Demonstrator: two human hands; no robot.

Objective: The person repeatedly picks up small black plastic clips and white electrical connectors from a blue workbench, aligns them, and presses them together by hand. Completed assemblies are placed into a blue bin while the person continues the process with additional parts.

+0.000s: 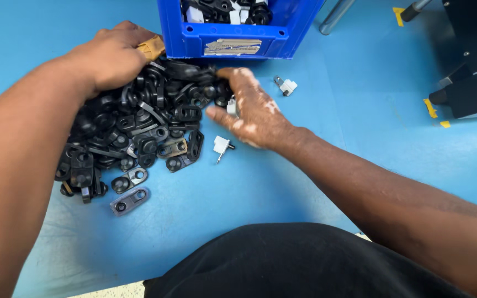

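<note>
While both hands work the heap of small black plastic bracket parts [139, 124] spread on the blue table [282, 182], the left hand [111, 55] presses palm-down on its far edge, its grip hidden. The right hand [252, 107] pinches a small white clip [231, 106] at the heap's right side. Two more white clips [222, 146] [287, 85] lie loose nearby. A blue plastic bin [238, 33] crowds the heap's far side; a black machine [470, 72] stands well apart.

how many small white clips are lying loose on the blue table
2 in clear view: one white clip just below the right hand, one right of it near the blue bin. More may hide under the hand.
</note>
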